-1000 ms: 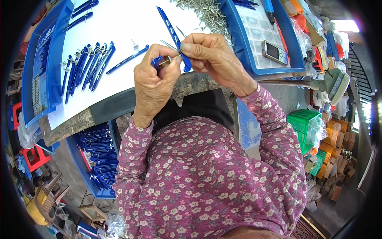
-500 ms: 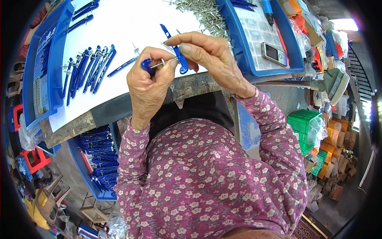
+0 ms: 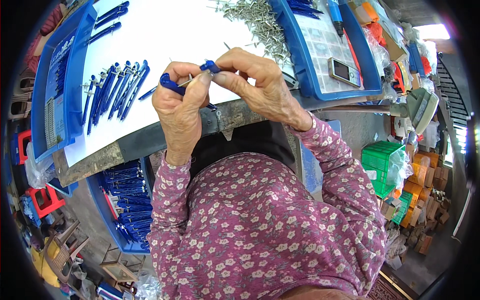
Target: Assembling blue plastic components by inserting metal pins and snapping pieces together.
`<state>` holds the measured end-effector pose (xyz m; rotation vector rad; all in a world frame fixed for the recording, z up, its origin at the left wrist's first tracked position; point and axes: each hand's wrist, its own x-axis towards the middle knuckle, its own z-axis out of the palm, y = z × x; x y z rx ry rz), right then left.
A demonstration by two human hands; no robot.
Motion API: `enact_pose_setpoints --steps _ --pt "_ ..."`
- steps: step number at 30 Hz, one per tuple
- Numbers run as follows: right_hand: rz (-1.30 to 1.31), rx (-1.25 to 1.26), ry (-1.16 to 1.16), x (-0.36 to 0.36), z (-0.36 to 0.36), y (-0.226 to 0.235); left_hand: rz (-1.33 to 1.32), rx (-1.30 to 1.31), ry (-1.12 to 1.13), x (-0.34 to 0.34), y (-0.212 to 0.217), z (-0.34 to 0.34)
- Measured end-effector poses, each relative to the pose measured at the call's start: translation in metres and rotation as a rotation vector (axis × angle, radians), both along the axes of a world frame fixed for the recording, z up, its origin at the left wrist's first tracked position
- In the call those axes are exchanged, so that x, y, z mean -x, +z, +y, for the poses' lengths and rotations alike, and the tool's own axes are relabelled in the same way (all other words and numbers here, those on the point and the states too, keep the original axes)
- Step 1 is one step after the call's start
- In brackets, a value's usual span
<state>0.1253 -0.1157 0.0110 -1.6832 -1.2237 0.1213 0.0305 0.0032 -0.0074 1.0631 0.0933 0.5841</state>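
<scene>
Pinched between the thumb and fingers of the left hand [image 3: 180, 107] is a blue plastic handle [image 3: 171, 83] with a thin metal pin [image 3: 185, 82] at its tip; the right hand [image 3: 257, 85] meets it and clasps a second blue piece [image 3: 210, 66] at the fingertips. Both grips sit over the near edge of the white worktop [image 3: 165, 30]. A row of finished blue tools [image 3: 112, 92] lies to the left, a heap of metal pins [image 3: 260, 22] at the far side, and a phone [image 3: 344, 71] in the blue tray [image 3: 300, 60] to the right.
</scene>
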Motion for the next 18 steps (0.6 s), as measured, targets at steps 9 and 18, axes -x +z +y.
enact_pose_setpoints --steps 9,18 --pt "0.502 -0.024 0.025 0.014 0.007 0.001 0.026 0.092 0.035 -0.002 -0.005 0.0" --pt "0.942 -0.041 0.245 0.011 0.001 -0.008 0.103 0.157 0.011 -0.002 -0.003 0.002"
